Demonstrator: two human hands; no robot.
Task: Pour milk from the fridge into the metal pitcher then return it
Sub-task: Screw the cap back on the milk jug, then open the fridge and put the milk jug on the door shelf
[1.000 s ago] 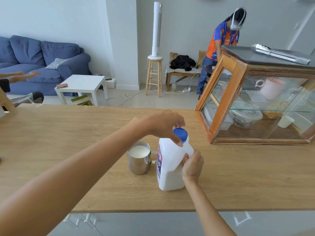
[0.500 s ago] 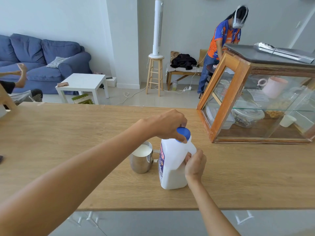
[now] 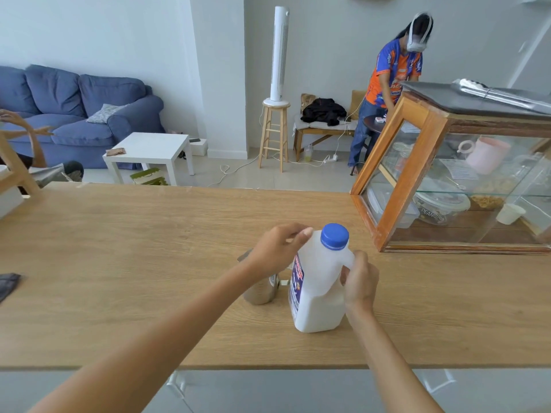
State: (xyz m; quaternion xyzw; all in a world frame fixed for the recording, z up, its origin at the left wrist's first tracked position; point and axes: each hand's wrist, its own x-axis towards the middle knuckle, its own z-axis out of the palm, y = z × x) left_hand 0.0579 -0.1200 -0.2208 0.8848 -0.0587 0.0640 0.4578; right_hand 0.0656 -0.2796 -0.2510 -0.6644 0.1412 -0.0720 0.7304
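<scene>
- On the wooden counter (image 3: 125,263), near its front edge, the milk jug (image 3: 319,293) stands upright with its blue cap (image 3: 334,236) on the neck.
- Right hand (image 3: 359,281): its fingers are curled round the jug's handle on the right side, holding it while the base sits on the counter.
- Left hand (image 3: 275,248): it hangs just left of the cap, fingers loosely bent and holding nothing; the thumb tip lies close to the jug's shoulder, and whether it touches cannot be told.
- Metal pitcher (image 3: 261,289): it stands on the counter just left of the jug, mostly hidden under the left hand and wrist, so its contents cannot be seen. Its handle points toward the jug.
- At the right end of the counter sits a wood-framed glass case (image 3: 417,162) with a pink mug (image 3: 486,155), a small white cup (image 3: 510,213) and a lidded tub (image 3: 438,208) inside; metal tongs (image 3: 501,95) lie on its top.
- Beyond the counter are a blue sofa (image 3: 83,114), a white side table (image 3: 149,150), and a white tower fan (image 3: 279,55) on a wooden stool (image 3: 274,135).
- A person in an orange and blue shirt (image 3: 393,73) stands at the back, bent over a dark round table.
</scene>
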